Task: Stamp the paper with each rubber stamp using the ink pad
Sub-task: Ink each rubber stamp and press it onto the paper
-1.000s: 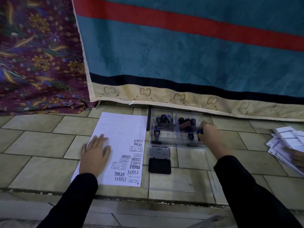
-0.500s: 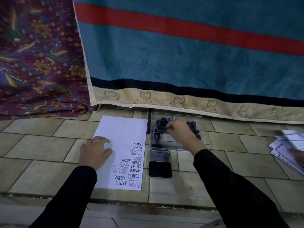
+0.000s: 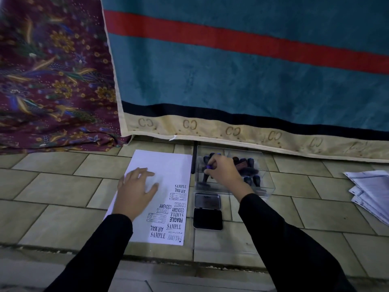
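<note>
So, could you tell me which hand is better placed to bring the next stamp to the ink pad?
Right. The right hand is in the box, gripping a stamp, with the ink pad just nearer; the left hand lies flat on the paper, steadying it.

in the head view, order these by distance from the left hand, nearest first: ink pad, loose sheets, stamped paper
1. stamped paper, under the left hand.
2. ink pad, to its right.
3. loose sheets, far right edge.
</note>
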The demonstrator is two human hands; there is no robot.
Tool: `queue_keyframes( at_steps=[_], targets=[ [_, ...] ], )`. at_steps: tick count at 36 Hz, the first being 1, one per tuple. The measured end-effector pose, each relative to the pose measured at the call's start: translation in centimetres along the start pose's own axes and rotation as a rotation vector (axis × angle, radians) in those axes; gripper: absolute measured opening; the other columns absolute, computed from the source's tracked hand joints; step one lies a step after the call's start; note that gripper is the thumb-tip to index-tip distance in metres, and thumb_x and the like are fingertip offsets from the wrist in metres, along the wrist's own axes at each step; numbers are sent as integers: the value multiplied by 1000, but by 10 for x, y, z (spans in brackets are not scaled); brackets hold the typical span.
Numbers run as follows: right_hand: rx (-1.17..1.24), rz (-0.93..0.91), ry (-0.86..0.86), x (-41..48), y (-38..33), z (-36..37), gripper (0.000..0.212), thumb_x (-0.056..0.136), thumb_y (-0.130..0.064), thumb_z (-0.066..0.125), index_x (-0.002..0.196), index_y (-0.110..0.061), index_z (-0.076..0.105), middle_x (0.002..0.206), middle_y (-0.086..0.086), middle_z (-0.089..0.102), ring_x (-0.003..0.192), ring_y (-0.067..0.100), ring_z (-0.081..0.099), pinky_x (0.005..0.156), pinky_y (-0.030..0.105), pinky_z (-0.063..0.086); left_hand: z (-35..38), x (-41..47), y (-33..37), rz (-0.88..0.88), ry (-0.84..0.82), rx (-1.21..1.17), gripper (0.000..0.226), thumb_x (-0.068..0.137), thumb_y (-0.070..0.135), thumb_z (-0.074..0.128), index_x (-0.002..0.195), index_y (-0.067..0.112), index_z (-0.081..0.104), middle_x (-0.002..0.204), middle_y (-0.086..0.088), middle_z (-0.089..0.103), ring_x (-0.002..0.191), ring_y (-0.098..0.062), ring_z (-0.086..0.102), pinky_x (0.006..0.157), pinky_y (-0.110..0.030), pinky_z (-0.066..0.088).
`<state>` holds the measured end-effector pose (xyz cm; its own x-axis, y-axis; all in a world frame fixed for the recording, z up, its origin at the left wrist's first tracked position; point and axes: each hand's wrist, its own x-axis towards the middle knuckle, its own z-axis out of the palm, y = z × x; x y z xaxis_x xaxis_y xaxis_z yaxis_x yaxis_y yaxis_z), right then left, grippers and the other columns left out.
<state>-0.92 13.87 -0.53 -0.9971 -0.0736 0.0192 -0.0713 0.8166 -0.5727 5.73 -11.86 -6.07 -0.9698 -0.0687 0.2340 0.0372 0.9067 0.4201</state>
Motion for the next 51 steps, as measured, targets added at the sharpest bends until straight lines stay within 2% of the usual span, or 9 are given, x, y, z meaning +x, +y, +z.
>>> queue_keyframes(
  at_steps=[3, 5, 6, 9, 13, 17, 21, 30, 51],
  targets=[
    [100, -15, 97, -10, 3, -11, 30, 80, -17, 73, 109, -15, 65, 91, 0, 65, 78, 12, 60, 73, 14, 46, 8, -13, 17, 171, -73, -122, 46, 90, 54, 49, 128, 28, 54, 144, 8, 45, 140, -14, 29, 117, -45, 19],
    [119, -65, 169, -22, 2, -18, 29, 79, -17, 73, 108, -17, 68, 86, -5, 61, 69, 7, 56, 65, 0, 38, 17, -23, 29, 265, -149, -180, 57, 85, 69, 42, 131, 36, 49, 146, 17, 39, 142, -4, 22, 120, -40, 13],
    [116, -90, 188, -29, 1, -21, 29, 78, -17, 74, 107, -17, 69, 84, -6, 60, 68, 7, 57, 66, -1, 38, 22, -28, 34, 307, -189, -187, 63, 82, 75, 39, 133, 38, 45, 147, 20, 36, 142, 0, 18, 120, -38, 10],
    [131, -147, 167, -52, -3, -27, 27, 78, -15, 74, 104, -17, 69, 82, -6, 63, 69, 6, 62, 71, 6, 45, 37, -38, 45, 396, -255, -143, 79, 76, 84, 37, 140, 38, 38, 150, 22, 31, 141, 4, 15, 120, -33, 3],
    [155, -203, 102, -82, -3, -25, 25, 79, -12, 72, 104, -15, 69, 84, -3, 65, 71, 7, 64, 71, 1, 47, 50, -41, 54, 431, -267, -116, 91, 69, 89, 41, 143, 36, 35, 152, 23, 28, 142, 3, 11, 119, -29, 0],
    [94, -295, 50, -103, -1, -14, 29, 79, -13, 72, 108, -11, 67, 101, 6, 66, 87, 13, 64, 85, 19, 54, 55, -42, 55, 419, -279, -114, 94, 66, 88, 45, 142, 35, 36, 150, 22, 32, 141, 4, 13, 118, -28, 2],
    [53, -330, 59, -115, 3, -5, 30, 80, -14, 72, 109, -8, 67, 103, 9, 65, 92, 19, 63, 88, 32, 53, 56, -43, 56, 385, -292, -151, 91, 65, 84, 52, 140, 35, 39, 149, 21, 34, 142, 0, 18, 118, -29, 4],
    [-17, -329, 61, -122, 10, 5, 27, 81, -20, 71, 105, -10, 68, 100, 6, 63, 87, 17, 60, 81, 30, 52, 57, -44, 55, 366, -290, -192, 89, 64, 84, 53, 138, 35, 41, 147, 21, 37, 141, 0, 21, 118, -29, 5],
    [-22, -360, 27, -127, 15, 13, 24, 75, -14, 75, 96, -7, 66, 97, 5, 62, 85, 18, 60, 77, 26, 50, 60, -45, 54, 373, -250, -206, 89, 62, 87, 52, 135, 38, 43, 146, 25, 37, 139, 5, 19, 117, -26, 3]
  ],
)
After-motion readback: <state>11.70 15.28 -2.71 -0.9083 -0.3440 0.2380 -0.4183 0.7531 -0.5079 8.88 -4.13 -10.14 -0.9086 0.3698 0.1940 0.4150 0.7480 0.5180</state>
